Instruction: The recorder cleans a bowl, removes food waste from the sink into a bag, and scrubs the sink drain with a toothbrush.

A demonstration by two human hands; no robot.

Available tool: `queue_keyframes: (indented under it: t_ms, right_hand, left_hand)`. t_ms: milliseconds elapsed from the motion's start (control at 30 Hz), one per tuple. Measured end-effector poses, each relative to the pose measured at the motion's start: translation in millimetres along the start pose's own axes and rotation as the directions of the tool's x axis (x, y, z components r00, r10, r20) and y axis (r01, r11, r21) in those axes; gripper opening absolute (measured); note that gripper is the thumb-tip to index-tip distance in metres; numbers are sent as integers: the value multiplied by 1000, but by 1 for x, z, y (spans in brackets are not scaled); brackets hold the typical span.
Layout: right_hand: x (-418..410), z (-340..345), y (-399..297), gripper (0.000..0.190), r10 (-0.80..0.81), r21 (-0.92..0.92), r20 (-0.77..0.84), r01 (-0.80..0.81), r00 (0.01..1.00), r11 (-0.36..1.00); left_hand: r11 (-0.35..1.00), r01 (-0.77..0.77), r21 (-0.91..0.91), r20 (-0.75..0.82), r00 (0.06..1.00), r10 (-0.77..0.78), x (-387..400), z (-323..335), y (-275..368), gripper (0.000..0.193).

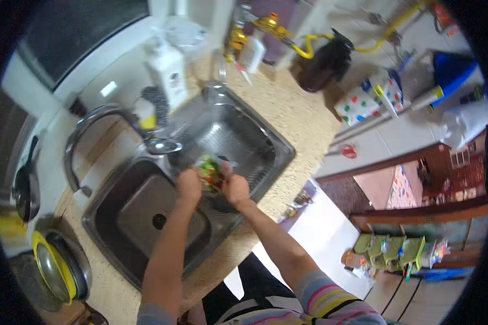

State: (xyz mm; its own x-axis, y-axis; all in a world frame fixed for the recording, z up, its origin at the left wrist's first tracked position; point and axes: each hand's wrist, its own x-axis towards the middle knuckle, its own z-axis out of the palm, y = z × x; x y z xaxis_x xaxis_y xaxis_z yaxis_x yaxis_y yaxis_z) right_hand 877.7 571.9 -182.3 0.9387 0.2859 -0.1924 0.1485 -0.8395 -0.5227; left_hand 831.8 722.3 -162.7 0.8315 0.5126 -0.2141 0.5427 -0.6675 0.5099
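Observation:
Both of my hands are over the near edge of the ribbed drainer section of a steel sink (284,152). Between them is a small bundle of green and red food pieces (208,172), perhaps cut vegetables in a clear bag or container; blur hides which. My left hand (189,185) grips its left side. On its right side my right hand (235,187) is closed, with something pale at the fingertips. The sink basin (136,203) with its round drain lies at lower left, partly under my left forearm. A curved chrome faucet (71,146) stands behind the basin.
Bottles (173,77) and a sponge (148,115) stand behind the sink. A dark jar (323,65) sits on the stone counter (305,115) beyond the drainer. Yellow and dark pans or lids (55,268) lean at lower left. A green rack (390,250) stands at right.

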Motion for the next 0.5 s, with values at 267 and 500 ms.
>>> queue_keyframes:
  t_ms: [267, 500]
  right_hand:
    - [-12, -37, -19, 13, -34, 493, -174, 117, 984, 862]
    - [-55, -132, 2, 6, -34, 798, -181, 166, 983, 579]
  left_hand:
    - [909, -272, -315, -230, 951, 204, 9, -7, -36, 7]
    - [727, -334, -600, -133, 938, 321, -68, -73, 86, 3]
